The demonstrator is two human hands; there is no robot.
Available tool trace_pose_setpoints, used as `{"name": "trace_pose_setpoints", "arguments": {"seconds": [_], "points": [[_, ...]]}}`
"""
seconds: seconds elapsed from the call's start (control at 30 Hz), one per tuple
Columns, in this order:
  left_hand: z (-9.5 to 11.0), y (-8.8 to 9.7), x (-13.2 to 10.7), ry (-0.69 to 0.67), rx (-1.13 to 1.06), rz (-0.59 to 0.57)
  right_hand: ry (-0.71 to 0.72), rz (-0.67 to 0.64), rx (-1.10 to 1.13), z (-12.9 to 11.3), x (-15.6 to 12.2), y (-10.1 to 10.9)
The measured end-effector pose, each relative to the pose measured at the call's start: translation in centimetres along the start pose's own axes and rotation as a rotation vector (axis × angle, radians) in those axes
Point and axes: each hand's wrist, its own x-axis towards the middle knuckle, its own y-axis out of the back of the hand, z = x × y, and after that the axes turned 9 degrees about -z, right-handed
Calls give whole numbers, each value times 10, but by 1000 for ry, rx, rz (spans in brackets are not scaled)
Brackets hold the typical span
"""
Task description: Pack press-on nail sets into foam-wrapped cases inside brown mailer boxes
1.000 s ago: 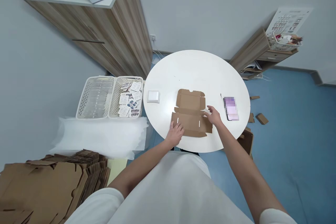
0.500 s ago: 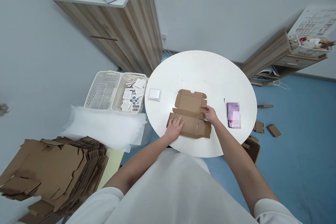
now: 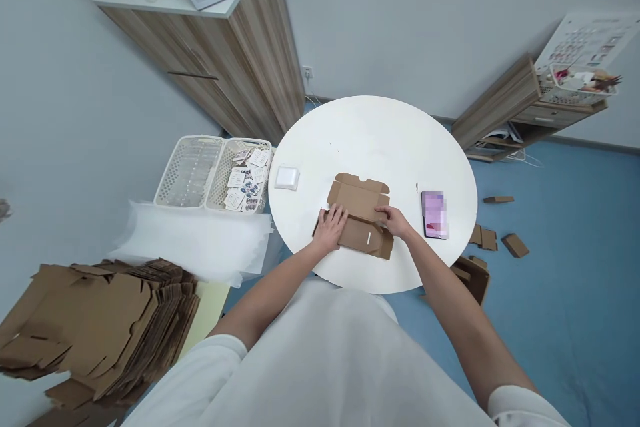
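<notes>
A partly folded brown cardboard box [image 3: 358, 203] lies on the white round table [image 3: 380, 133], its notched lid panel pointing away from me. My left hand [image 3: 329, 228] rests over the left end of the box near the middle crease, its fingers stretched out and apart. At the right end of that crease, my right hand [image 3: 393, 219] pinches the cardboard between thumb and fingers. A small slot shows in the near panel. What lies under my left palm is hidden.
A small white packet [image 3: 287, 178] sits at the table's left, a phone [image 3: 434, 215] at its right. Beyond the left edge are white baskets [image 3: 214, 175], translucent sheets [image 3: 195, 237] and stacked flat cardboard [image 3: 90, 327]. Small cardboard boxes [image 3: 515, 245] lie on the blue floor.
My left hand has moved forward from the near panel to the middle crease. The box's side parts there stand more folded up. My right hand keeps its pinch.
</notes>
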Motion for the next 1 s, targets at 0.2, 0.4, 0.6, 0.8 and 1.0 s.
{"name": "trace_pose_setpoints", "arguments": {"seconds": [0.2,0.4,0.6,0.8,1.0], "points": [[2,-1,1,8,-25,41,109,269,-612,-12,-30,-24],[6,-2,-4,22,-62,76,180,-24,-1031,-13,-41,-63],[-21,-26,-44,341,-432,185,139,-9,-1075,-5,-34,-70],[-52,-52,-70,235,-789,112,171,-20,-1037,-3,-36,-68],[-44,-44,-46,304,-792,179,209,-40,-1025,-5,-39,-75]]}}
